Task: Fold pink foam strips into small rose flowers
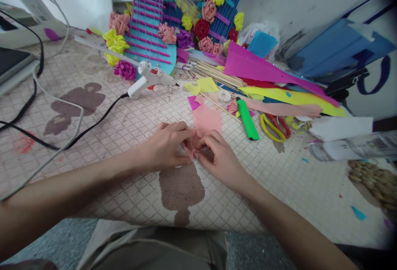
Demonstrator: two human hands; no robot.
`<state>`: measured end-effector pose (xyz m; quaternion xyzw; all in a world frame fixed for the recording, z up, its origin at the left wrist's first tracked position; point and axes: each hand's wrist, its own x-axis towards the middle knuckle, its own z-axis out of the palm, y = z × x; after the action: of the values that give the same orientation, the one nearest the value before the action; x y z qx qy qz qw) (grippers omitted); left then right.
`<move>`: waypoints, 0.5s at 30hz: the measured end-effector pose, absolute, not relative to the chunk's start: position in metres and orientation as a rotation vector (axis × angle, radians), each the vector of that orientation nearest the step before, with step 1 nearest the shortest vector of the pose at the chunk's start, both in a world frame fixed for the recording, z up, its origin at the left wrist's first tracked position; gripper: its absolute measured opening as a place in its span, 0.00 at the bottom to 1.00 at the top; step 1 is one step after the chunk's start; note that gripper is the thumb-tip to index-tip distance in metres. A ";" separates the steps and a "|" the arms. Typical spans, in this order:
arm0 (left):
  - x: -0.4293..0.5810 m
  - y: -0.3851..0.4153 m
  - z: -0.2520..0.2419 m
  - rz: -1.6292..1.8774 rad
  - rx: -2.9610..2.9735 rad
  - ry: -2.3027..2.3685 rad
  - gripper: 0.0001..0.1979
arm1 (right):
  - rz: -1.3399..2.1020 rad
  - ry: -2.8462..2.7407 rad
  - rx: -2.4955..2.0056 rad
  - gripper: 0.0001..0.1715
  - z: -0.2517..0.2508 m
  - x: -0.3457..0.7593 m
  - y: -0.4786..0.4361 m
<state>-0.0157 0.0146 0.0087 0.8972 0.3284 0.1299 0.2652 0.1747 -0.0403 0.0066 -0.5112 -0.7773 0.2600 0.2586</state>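
Note:
A small piece of pink paper (191,151) is pinched between my two hands, low over the patterned tablecloth. My left hand (169,146) grips its left side with thumb and bent fingers. On the other side my right hand (218,156) holds the paper, fingertips curled together. Just beyond the hands lies a flat pink paper sheet (208,118), with a magenta scrap (194,102) by its corner. My fingers cover part of the held paper, so its full shape is hidden.
A white glue gun (149,80) with a black cord lies at the back left. To the right are a green cutter (247,119) and yellow-red scissors (273,127). Behind stand blue paper crafts (149,26) with paper flowers, beside wooden sticks (217,73). A clear bottle (356,146) lies far right.

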 end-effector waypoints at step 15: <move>-0.023 0.026 0.012 0.380 2.269 0.655 0.03 | 1.020 -2.170 -1.226 0.10 0.019 0.193 -0.033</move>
<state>-0.0230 0.0259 0.0117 0.8828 0.2547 0.1478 0.3660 0.1932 -0.0334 0.0193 -0.4438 -0.7856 0.3694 0.2225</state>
